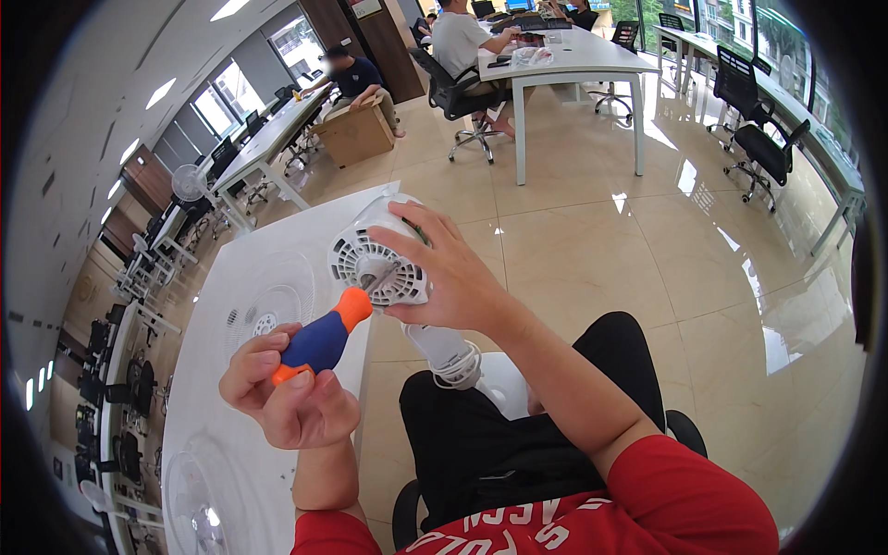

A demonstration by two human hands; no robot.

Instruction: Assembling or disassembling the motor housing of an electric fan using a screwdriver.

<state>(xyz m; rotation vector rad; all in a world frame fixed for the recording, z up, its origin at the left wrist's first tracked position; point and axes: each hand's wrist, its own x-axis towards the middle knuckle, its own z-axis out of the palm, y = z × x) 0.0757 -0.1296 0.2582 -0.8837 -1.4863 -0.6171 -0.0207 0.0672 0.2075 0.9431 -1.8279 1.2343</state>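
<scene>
Wrapped around the orange-and-blue handle of a screwdriver [319,338] is my left hand [287,384], its fingers closed. The screwdriver's tip points up and right at the front of a white fan motor housing [356,259] with a slotted vent face; whether it sits in a screw I cannot tell. My right hand [439,264] grips the housing from its right side and top. Below the housing the white fan stand [442,347], with a cord coiled around it, comes down between my legs to its base [504,379].
On the white table [222,407] to my left lie a round fan grille [268,319] and, nearer, a clear fan blade piece [199,509]. Some tiny parts lie near the table's edge. Farther off are a cardboard box [356,137], office chairs, desks and other people.
</scene>
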